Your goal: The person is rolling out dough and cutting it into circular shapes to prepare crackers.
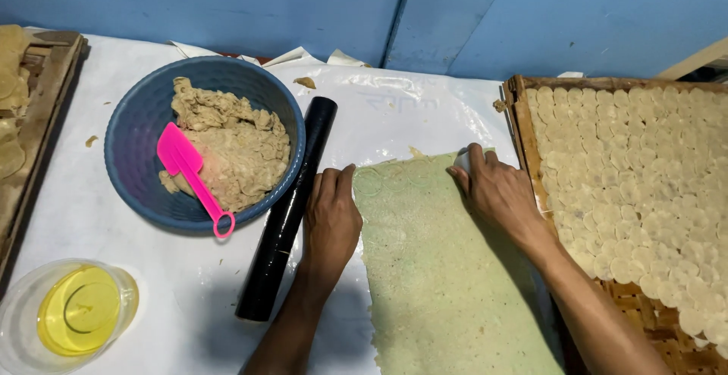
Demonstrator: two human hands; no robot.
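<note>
A thin rolled sheet of pale greenish dough (447, 269) lies on a white plastic-covered table (114, 216), with faint round cuts along its far edge. My left hand (331, 216) rests flat at the sheet's left edge, fingers together, holding nothing. My right hand (497, 189) presses a small round white cutter (462, 160) into the sheet's far right corner; the fingers hide most of the cutter.
A black rolling pin (287, 212) lies just left of my left hand. A blue bowl (136, 125) holds beige dough (235, 144) and a pink spatula (189, 174). A clear container of yellow oil (80, 310) sits front left. A woven tray (523, 117) of several dough discs (644, 185) stands at right.
</note>
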